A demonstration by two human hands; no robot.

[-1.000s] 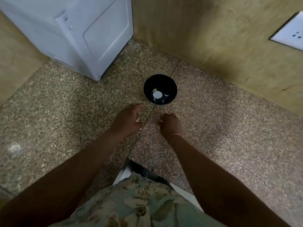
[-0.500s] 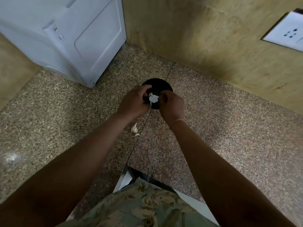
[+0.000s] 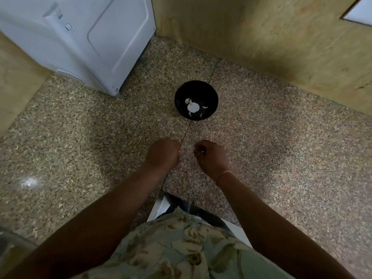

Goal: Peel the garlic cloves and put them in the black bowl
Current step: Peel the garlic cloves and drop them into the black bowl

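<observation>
The black bowl [image 3: 209,93] stands on the speckled stone counter, holding white garlic pieces [image 3: 192,107]. Both my hands hover low over the counter a little nearer to me than the bowl, a small gap between them. My left hand [image 3: 163,154] has its fingers curled under, and what they hold is hidden. My right hand [image 3: 211,156] also has its fingers curled, and a small white bit of garlic [image 3: 203,152] shows at its fingertips. The loose cloves on the counter are out of sight behind my hands.
A white appliance [image 3: 84,43] stands at the back left. A tan wall [image 3: 261,37] runs behind and to the right of the bowl, with a white socket plate [image 3: 360,15] at the top right. The counter's front edge [image 3: 159,206] is near my body.
Both hands have pulled back from over the bowl to the counter nearer me. The bowl is uncovered again, with white garlic in it.
</observation>
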